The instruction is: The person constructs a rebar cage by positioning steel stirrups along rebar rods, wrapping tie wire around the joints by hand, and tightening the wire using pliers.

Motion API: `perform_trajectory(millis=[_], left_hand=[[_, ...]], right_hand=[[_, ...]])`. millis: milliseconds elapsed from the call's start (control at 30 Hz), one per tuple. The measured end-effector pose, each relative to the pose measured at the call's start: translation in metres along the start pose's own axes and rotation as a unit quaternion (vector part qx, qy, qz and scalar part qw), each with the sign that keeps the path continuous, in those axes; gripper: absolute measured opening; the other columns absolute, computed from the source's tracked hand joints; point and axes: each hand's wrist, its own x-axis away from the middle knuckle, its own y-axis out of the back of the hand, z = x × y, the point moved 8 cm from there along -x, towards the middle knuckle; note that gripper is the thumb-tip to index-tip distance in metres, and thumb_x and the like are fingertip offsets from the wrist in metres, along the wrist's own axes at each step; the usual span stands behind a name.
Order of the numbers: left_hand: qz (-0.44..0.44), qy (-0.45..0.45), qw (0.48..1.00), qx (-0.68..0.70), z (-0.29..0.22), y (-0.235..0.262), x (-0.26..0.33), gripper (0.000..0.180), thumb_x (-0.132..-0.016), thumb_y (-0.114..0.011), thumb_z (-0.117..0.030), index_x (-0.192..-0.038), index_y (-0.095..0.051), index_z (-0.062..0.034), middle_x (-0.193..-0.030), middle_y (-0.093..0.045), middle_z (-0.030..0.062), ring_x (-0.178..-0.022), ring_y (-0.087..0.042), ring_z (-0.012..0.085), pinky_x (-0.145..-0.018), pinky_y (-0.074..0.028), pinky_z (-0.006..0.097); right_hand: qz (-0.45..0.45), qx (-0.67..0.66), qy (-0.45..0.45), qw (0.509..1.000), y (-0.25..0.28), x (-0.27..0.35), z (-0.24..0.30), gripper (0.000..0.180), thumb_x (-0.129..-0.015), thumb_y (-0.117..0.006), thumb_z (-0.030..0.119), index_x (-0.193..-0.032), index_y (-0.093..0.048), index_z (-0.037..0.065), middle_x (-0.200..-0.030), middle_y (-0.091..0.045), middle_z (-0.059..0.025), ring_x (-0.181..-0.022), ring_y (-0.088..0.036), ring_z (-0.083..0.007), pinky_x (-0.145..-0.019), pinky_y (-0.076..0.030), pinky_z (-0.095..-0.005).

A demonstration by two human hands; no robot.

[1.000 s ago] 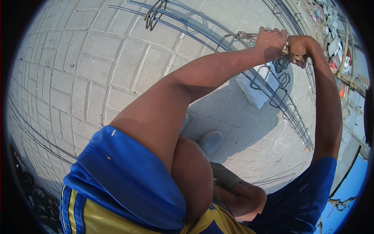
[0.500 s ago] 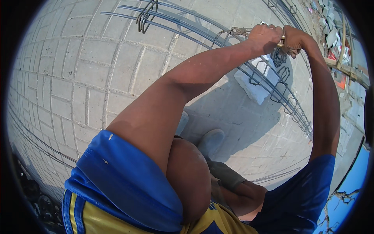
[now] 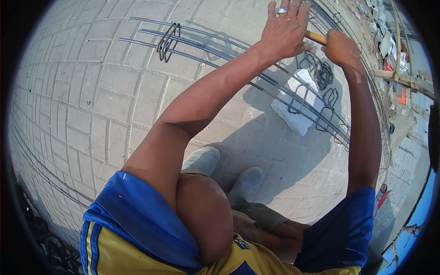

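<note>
Grey paving blocks (image 3: pixel 117 80) cover most of the ground, and across them lies a long, slender steel reinforcing-bar cage (image 3: pixel 215 52), its long axis slanting from the far left, where its loose bar ends point, to the nearer right, where it runs up to the right forearm. Left arm (image 3: pixel 220 85) stretches diagonally from near left over the cage, slightly bent at the elbow; right arm (image 3: pixel 365 123) bows up the right side, its wrist turned inward. White block (image 3: pixel 295 120) sits beneath the bars toward their right end. Left hand (image 3: pixel 286 30) is spread flat above the cage, back upward, fingers straight and apart, pointing far; whether its hidden underside touches anything I cannot tell. Right hand (image 3: pixel 341 48) is curled firmly around a tan handle. Rectangular wire stirrups (image 3: pixel 167 42) bunch around the bars near the left end, and a dark wire coil (image 3: pixel 324 75) lies just beyond the block. Tan handle (image 3: pixel 315 38) points left and slightly far from the fist, its other end hidden behind the left hand, which wears a silver ring (image 3: pixel 281 10).
</note>
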Motion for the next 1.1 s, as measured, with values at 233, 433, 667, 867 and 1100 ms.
perform_trajectory(millis=[233,433,667,867,1100], left_hand=[[0.152,0.310,0.853,0.392,0.061,-0.027,-0.024,0.106,-0.087,-0.054,-0.070,-0.150,-0.020,0.0083,-0.149,-0.036,0.0309,-0.140,-0.036,0.0405,-0.114,-0.029,0.049],[0.230,0.252,0.875,0.344,-0.004,-0.007,-0.029,0.102,-0.089,-0.052,-0.070,-0.150,-0.024,0.0080,-0.142,-0.044,0.0328,-0.135,-0.044,0.0390,-0.112,-0.035,0.042],[0.361,0.124,0.923,0.053,-0.055,0.072,-0.063,0.050,-0.094,-0.062,-0.044,-0.113,-0.068,0.0019,-0.090,-0.073,0.0157,-0.087,-0.068,0.0271,-0.080,-0.052,0.040],[0.419,0.050,0.905,0.043,0.001,0.066,-0.023,0.040,-0.098,-0.058,-0.041,-0.102,-0.072,-0.0040,-0.087,-0.071,0.0123,-0.083,-0.067,0.0221,-0.078,-0.052,0.036],[0.385,0.177,0.879,0.218,-0.010,0.014,-0.046,0.042,-0.103,-0.051,-0.041,-0.091,-0.061,-0.0024,-0.059,-0.041,-0.0063,-0.050,-0.032,0.0056,-0.047,-0.029,0.024]], right_hand=[[-0.336,0.066,-0.016,0.939,0.026,0.105,-0.023,0.007,-0.082,-0.060,0.007,-0.089,-0.062,0.006,-0.084,-0.065,-0.0118,-0.080,-0.067,-0.0298,-0.069,-0.055,-0.0400],[-0.514,0.081,-0.088,0.849,0.047,0.154,-0.068,0.018,-0.081,-0.061,0.009,-0.099,-0.062,0.009,-0.079,-0.062,-0.0071,-0.075,-0.066,-0.0247,-0.059,-0.052,-0.0380],[-0.520,-0.003,0.025,0.854,0.016,0.178,-0.054,0.019,-0.083,-0.060,0.009,-0.102,-0.059,0.009,-0.087,-0.063,-0.0046,-0.079,-0.062,-0.0212,-0.063,-0.046,-0.0354],[-0.484,-0.311,0.199,0.793,-0.026,0.178,-0.044,0.015,-0.081,-0.059,0.004,-0.096,-0.060,0.007,-0.092,-0.062,-0.0093,-0.086,-0.061,-0.0303,-0.071,-0.048,-0.0461],[-0.420,-0.200,-0.078,0.881,-0.089,0.123,-0.077,0.020,-0.079,-0.059,0.000,-0.096,-0.065,0.007,-0.099,-0.061,-0.0113,-0.095,-0.060,-0.0339,-0.081,-0.052,-0.0451]])
